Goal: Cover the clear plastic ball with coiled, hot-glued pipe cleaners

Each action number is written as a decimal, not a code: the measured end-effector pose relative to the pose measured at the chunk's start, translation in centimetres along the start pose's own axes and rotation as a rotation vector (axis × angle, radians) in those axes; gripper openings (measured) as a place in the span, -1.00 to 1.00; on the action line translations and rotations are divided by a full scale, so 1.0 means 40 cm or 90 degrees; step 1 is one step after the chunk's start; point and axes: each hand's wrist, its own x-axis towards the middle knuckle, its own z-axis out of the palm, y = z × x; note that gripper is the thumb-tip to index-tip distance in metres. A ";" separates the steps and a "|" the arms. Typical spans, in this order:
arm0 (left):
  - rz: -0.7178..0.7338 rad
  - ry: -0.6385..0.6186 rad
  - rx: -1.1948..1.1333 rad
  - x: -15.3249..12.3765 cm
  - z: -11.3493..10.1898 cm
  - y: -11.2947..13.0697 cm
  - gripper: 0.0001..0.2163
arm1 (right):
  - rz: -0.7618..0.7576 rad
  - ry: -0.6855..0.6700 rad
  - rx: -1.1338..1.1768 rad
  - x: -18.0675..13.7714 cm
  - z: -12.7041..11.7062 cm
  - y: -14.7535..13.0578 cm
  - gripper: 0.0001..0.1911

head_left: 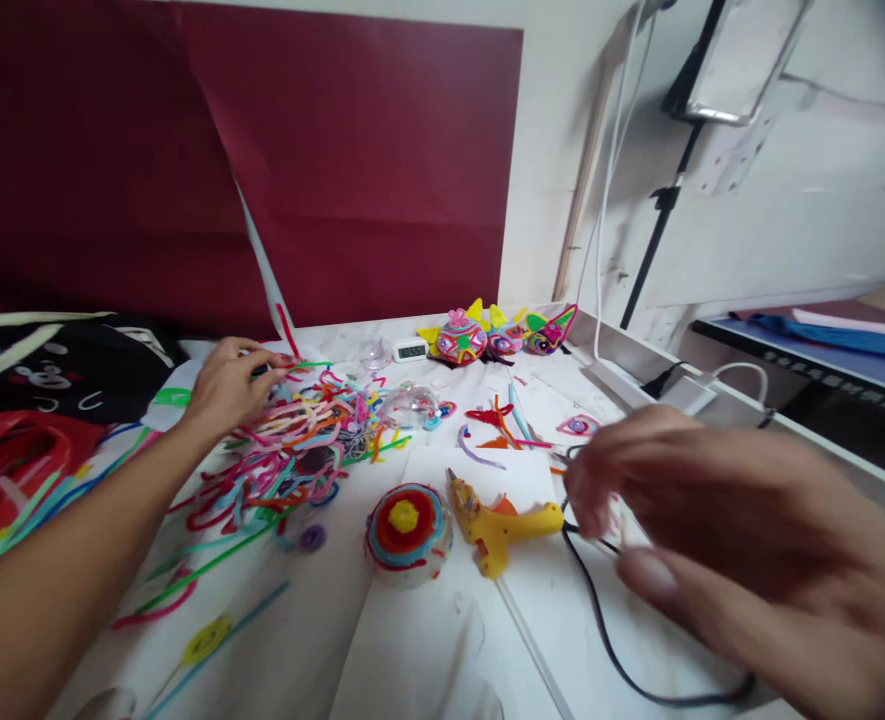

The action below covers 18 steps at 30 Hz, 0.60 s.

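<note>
At the far side of a tangled heap of colourful pipe cleaners, my left hand has its fingers curled together. A red pipe cleaner sticks up by its fingertips; what they grip is hard to make out. My right hand, blurred and close to the camera, has thumb and fingers apart with nothing between them. Nearest to it lies a yellow hot glue gun on white paper, a glue stick at its back end. Beside the gun sits a clear dome covered on top with coiled red, blue and yellow pipe cleaner.
Decorated colourful figures and a small digital clock stand at the back. Scissors lie partly behind my right hand. A black cord loops at right, near a power strip. A red bag is at left.
</note>
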 end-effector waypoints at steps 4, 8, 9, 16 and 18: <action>-0.028 0.172 -0.138 -0.001 -0.056 0.037 -0.85 | 0.004 0.006 0.050 0.045 0.037 0.065 -0.57; -0.088 0.302 -0.333 0.014 -0.081 0.077 -0.80 | 0.002 -0.027 0.053 0.089 0.069 0.134 -0.66; -0.096 0.315 -0.382 0.017 -0.085 0.086 -0.80 | 0.007 -0.041 0.053 0.095 0.074 0.145 -0.68; -0.063 0.309 -0.518 -0.012 -0.111 0.148 -0.86 | 0.017 -0.104 0.006 0.138 0.107 0.176 -0.69; -0.037 0.274 -0.485 -0.038 -0.110 0.163 -0.83 | -0.042 -0.119 -0.023 0.171 0.125 0.173 -0.63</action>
